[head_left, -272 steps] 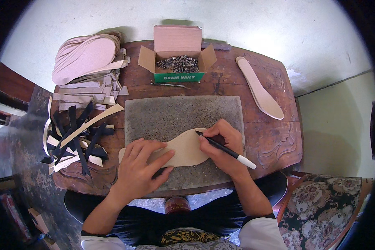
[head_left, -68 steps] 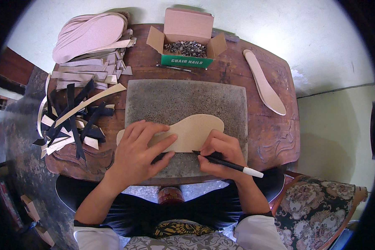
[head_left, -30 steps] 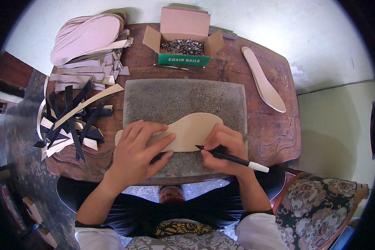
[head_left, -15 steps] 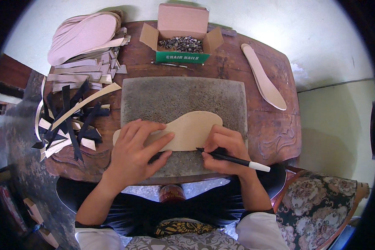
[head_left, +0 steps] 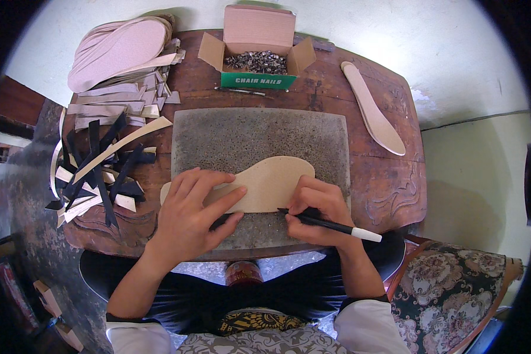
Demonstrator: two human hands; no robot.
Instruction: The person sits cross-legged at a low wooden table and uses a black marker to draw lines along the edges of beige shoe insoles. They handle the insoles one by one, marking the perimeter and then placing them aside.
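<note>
A beige shoe insole lies sideways on a grey, speckled stone slab in front of me. My left hand rests on the insole's left half, fingers spread and pressing it down; part of that end is hidden beneath it. Something dark shows between its thumb and index finger, too covered to make out. With my right hand I grip a black marker pen with a white end. Its tip touches the insole's near edge, and the fingers rest beside the insole's right end.
An open green box of upholstery nails stands beyond the slab. At the back left are stacked pinkish insoles and cut strips. Black and cream scraps pile at the left. Narrow insole shapes lie at the right.
</note>
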